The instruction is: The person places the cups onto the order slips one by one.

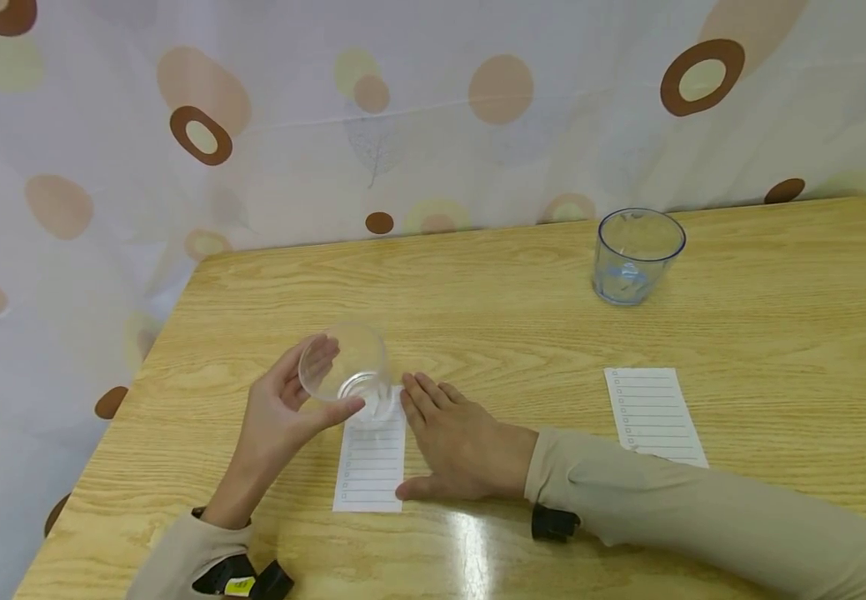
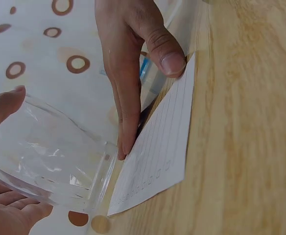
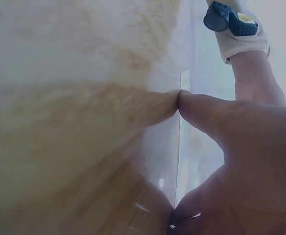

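My left hand (image 1: 277,418) holds a clear cup (image 1: 353,354), thumb on one side and fingers on the other. In the left wrist view the cup (image 2: 45,152) has its base end close to the lined paper slip (image 2: 150,142); whether it touches is hard to tell. In the head view the cup covers the far end of that lined paper slip (image 1: 368,479). My right hand (image 1: 463,446) lies along the slip's right edge with fingers extended, its thumb at the near right corner. The right wrist view shows the right hand (image 3: 260,142) low against the tabletop.
A clear tumbler with a blue rim (image 1: 628,283) stands at the back right of the wooden table (image 1: 478,308). Another lined slip (image 1: 653,408) lies to the right, partly behind the right sleeve (image 1: 665,492). A patterned curtain (image 1: 433,125) hangs behind the table.
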`<state>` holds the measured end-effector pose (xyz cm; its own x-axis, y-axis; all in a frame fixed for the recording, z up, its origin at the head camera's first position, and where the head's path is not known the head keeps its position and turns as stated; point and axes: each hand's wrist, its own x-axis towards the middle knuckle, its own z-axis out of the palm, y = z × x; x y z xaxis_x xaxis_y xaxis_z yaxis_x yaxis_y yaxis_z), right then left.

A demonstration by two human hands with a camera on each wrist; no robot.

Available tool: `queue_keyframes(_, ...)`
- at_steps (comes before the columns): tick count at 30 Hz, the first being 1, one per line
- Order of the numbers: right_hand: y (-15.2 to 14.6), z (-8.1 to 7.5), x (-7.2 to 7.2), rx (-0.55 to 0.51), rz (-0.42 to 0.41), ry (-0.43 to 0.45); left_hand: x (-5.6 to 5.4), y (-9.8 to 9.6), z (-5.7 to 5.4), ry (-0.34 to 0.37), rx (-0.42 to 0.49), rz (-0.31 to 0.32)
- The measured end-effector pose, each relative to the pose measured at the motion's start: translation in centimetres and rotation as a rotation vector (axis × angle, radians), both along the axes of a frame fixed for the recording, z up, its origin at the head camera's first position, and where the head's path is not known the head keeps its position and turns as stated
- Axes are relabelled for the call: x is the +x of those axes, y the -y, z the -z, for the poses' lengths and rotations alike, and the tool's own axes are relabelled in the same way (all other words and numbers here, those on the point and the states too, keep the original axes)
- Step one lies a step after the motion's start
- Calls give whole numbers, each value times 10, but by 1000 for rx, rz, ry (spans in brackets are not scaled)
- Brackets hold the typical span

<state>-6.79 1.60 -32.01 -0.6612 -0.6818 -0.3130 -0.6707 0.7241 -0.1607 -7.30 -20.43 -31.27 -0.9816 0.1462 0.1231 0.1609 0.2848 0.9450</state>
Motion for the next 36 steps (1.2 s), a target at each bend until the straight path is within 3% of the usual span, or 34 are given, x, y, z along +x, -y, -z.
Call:
queue_keyframes(13,-1,0,-1,-16,1,-2,20,-4,4,-34,56,69)
queue_keyframes(22,-1,-1,0,3,-2,0,34,2,7,-142,107,140)
queue_keyframes(36,1,0,-1,9,-11,-8,41,3,15,-91,117,121)
